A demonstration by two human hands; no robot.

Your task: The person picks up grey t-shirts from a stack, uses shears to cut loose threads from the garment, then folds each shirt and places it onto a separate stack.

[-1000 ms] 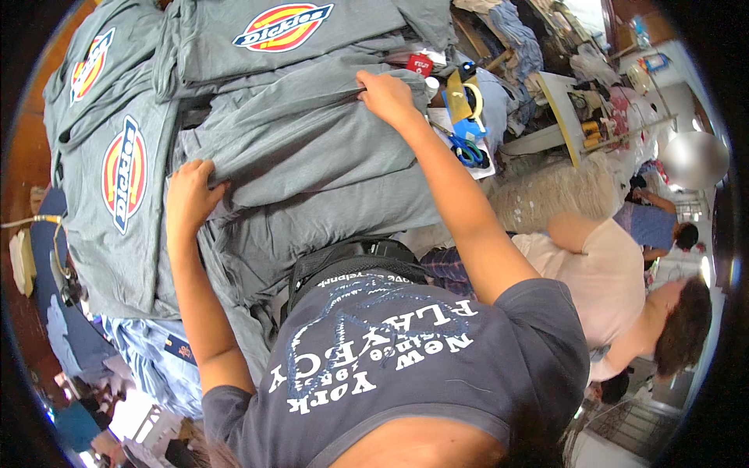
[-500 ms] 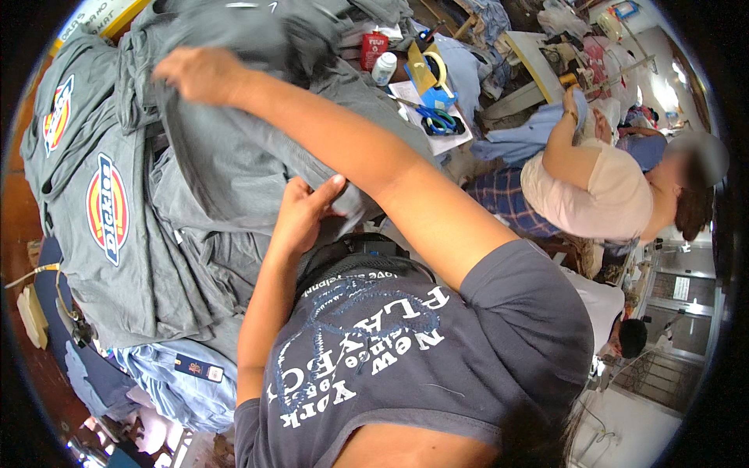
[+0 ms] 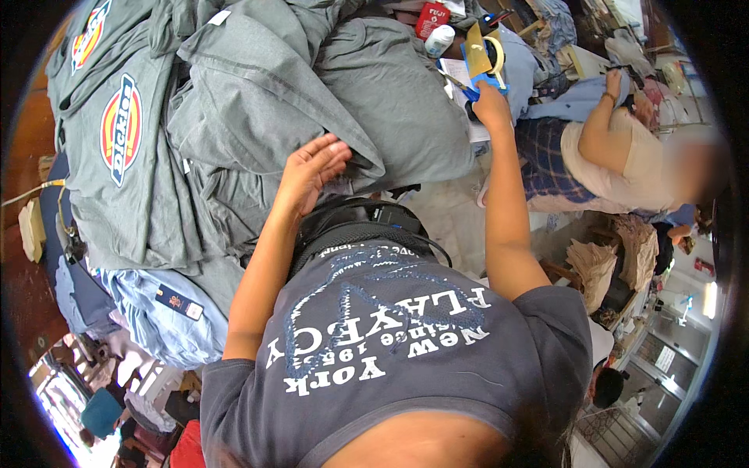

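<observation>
A pile of grey shirts (image 3: 257,101) covers the table in front of me, and the top one is folded over in loose creases. My left hand (image 3: 312,168) lies open and flat on the near edge of that folded grey shirt. My right arm stretches out to the far right. There my right hand (image 3: 491,101) is closed on blue-handled scissors (image 3: 480,70) lying on white papers beside the pile. The fingers themselves are partly hidden behind the hand.
Grey shirts with an oval red-and-yellow logo (image 3: 121,129) lie at the left. Light blue garments with a hanging tag (image 3: 156,312) hang off the near edge. A red can (image 3: 431,17) and a white bottle (image 3: 441,39) stand by the scissors. Another person in a beige top (image 3: 616,156) sits at the right.
My right hand left the grey shirts and swung right to the scissors. My left hand moved up onto the folded shirt. The view shifted over the pile.
</observation>
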